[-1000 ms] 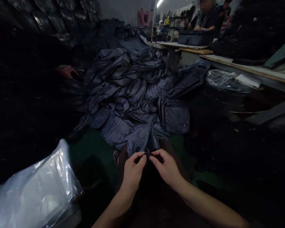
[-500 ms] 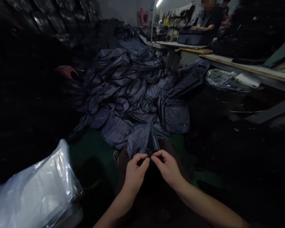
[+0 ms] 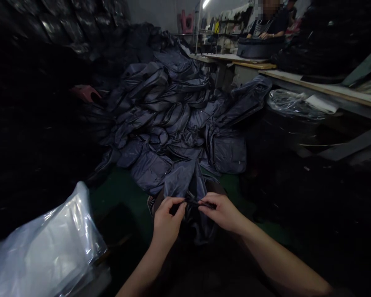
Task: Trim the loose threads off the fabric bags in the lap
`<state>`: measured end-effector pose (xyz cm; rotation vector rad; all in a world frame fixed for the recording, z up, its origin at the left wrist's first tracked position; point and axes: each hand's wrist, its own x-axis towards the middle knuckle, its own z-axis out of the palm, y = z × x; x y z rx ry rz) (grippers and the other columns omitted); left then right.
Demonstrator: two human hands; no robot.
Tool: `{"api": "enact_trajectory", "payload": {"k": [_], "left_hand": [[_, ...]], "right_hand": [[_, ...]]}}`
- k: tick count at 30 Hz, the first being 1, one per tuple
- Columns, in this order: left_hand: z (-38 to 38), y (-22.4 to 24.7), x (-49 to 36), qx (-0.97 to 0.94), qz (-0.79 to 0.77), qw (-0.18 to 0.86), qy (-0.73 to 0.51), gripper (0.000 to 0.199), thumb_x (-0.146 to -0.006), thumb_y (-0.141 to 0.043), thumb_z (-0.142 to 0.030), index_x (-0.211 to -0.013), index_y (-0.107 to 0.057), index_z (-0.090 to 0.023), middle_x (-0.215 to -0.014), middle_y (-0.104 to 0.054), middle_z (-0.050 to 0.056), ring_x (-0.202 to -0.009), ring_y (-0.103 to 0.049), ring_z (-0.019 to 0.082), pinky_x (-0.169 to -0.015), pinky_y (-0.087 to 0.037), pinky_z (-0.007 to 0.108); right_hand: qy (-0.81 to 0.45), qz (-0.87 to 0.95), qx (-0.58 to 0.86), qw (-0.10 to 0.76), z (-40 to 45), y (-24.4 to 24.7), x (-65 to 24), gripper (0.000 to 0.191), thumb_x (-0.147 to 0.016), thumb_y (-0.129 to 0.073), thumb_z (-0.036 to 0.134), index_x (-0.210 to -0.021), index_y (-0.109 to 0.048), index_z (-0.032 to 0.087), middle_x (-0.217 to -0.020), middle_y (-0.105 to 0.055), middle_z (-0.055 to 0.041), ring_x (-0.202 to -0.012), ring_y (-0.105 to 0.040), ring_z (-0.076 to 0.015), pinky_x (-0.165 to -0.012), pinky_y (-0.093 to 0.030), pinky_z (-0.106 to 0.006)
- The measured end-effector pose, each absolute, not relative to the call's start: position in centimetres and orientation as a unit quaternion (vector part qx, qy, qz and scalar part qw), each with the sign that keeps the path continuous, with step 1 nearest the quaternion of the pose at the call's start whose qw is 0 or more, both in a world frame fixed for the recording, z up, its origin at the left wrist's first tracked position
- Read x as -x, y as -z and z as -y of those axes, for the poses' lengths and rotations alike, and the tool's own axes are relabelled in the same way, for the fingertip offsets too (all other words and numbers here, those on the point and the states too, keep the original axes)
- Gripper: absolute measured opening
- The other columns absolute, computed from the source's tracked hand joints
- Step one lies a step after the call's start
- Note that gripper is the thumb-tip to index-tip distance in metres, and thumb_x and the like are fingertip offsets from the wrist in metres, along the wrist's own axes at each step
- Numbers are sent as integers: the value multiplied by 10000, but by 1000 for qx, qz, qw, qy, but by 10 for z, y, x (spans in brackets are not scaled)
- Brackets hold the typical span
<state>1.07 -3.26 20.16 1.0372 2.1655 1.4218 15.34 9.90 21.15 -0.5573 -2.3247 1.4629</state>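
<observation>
In front of my lap, my left hand pinches a thin dark strip between thumb and fingertips. A short gap to the right, my right hand is closed on the same strip, which stretches between both hands. Whether it is a strap or a zipper edge is too dark to tell. Dark blue-grey bag fabric rises just beyond my fingers, and some hangs in folds below them. This fabric runs forward to a large heap of unfilled bags on the floor.
Clear plastic bags lie at the lower left. A pink plastic stool pokes out beside the heap. On the right stands a worktable with plastic wrap below. Behind it, another person handles a dark case.
My hands have moved apart, the left one leftward, drawing the dark strip out between them. Folds of fabric now show below my hands. The other person's case has shifted slightly right.
</observation>
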Motion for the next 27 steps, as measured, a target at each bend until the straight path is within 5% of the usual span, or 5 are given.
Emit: {"api": "enact_trajectory", "payload": {"k": [7, 14, 21, 24, 27], "left_hand": [[26, -204, -23, -433, -770, 60, -464, 165, -806, -543, -228, -921, -657, -195, -873, -598, 33, -847, -571, 158, -807, -441, 288], [27, -202, -22, -318, -758, 235, -518, 207, -772, -567, -265, -933, -681, -201, -950, -673, 43, -925, -601, 192, -888, -430, 333], [32, -211, -28, -184, -667, 386, -610, 362, -737, -632, -367, -1047, -651, -181, -1056, -675, 74, -999, -606, 223, -858, -460, 314], [31, -211, -24, -179, -674, 397, -596, 370, -695, -676, -372, -1013, -667, -184, -1034, -684, 69, -942, -627, 215, -815, -478, 302], [30, -210, -18, -205, -688, 382, -582, 355, -701, -663, -353, -1009, -667, -177, -1045, -678, 71, -941, -625, 211, -829, -473, 308]], "right_hand": [[-562, 761, 235, 222, -69, -216, -142, 116, -811, -565, 193, -807, -676, 160, -705, -557, -11, -682, -532, -138, -625, -405, -238], [-602, 701, 263, 276, -61, -202, -133, 144, -825, -567, 260, -845, -683, 177, -759, -575, -17, -753, -546, -157, -717, -418, -266], [-710, 621, 243, 226, -60, -202, -125, 169, -844, -513, 272, -782, -634, 171, -722, -542, 0, -682, -510, -128, -655, -406, -244], [-766, 543, 275, 206, -63, -201, -126, 115, -832, -491, 229, -913, -560, 186, -683, -517, 31, -507, -401, -80, -505, -347, -206], [-740, 600, 222, 207, -75, -205, -129, 240, -811, -527, 192, -1050, -521, 211, -766, -549, 23, -594, -467, -91, -579, -389, -211]]}}
